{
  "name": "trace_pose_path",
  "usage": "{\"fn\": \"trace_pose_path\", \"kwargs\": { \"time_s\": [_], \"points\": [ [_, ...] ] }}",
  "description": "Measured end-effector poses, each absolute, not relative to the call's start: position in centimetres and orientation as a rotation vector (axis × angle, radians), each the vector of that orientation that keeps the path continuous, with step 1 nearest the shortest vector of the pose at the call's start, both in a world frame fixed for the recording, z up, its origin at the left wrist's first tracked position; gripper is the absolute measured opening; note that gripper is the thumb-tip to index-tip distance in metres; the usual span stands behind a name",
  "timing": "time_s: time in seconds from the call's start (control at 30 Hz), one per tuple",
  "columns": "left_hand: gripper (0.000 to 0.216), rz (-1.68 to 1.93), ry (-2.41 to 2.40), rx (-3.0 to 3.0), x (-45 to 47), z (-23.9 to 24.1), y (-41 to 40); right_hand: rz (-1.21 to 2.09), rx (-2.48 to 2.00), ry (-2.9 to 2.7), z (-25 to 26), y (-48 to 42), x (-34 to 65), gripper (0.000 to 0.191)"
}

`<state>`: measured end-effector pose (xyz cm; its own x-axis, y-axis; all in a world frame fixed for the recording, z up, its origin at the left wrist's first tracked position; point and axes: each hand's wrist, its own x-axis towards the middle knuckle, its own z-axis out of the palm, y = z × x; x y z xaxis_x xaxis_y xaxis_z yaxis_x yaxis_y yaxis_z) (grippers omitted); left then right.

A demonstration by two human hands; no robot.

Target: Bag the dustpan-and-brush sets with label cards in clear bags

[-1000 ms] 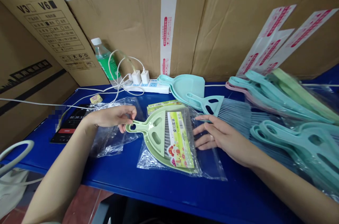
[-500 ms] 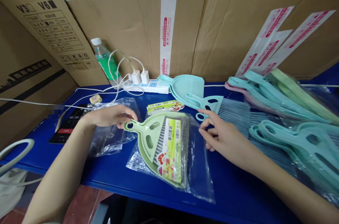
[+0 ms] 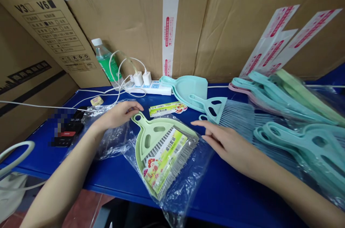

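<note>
A pale green dustpan [image 3: 138,152] with a matching brush [image 3: 159,127] on it lies partly inside a clear plastic bag [image 3: 175,204]. A printed card [image 3: 167,159] with mushrooms rests over the grey bristles. At the top of the handle, my left hand [image 3: 121,113] has its fingers closed on the dustpan's ring end; the thumb is partly hidden. My right hand [image 3: 223,142] hovers by the right edge of the dustpan, fingers apart and holding nothing. Behind it are a turquoise dustpan [image 3: 191,89] and a turquoise brush [image 3: 215,107].
Several bagged dustpan sets [image 3: 304,142] are piled at the right. Two more cards [image 3: 167,108] lie behind the green set. A power strip [image 3: 159,89] with chargers, a green bottle [image 3: 107,61] and a phone [image 3: 70,131] occupy the left. Cardboard boxes [image 3: 129,23] wall the back of the blue table [image 3: 229,199].
The green dustpan set has turned, its bristle end swinging toward me and its handle end moving up and right. My left hand moved with the handle. My right hand's fingers have straightened leftward.
</note>
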<state>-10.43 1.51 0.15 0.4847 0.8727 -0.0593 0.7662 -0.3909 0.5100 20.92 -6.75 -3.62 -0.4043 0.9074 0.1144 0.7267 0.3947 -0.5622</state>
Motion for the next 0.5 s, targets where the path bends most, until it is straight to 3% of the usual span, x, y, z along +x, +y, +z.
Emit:
{"fn": "trace_pose_path", "kwargs": {
  "time_s": [0.23, 0.5],
  "points": [
    [0.012, 0.373, 1.612, 2.299, -9.62, -0.11, 1.01, 0.639, -1.399, -2.340, -3.41, -7.13, 21.05, 0.031],
    [0.013, 0.345, 1.393, 1.971, -10.22, -0.26, 0.74, 0.545, -1.182, -2.460, -4.12, -7.21, 20.60, 0.023]
  ]
}}
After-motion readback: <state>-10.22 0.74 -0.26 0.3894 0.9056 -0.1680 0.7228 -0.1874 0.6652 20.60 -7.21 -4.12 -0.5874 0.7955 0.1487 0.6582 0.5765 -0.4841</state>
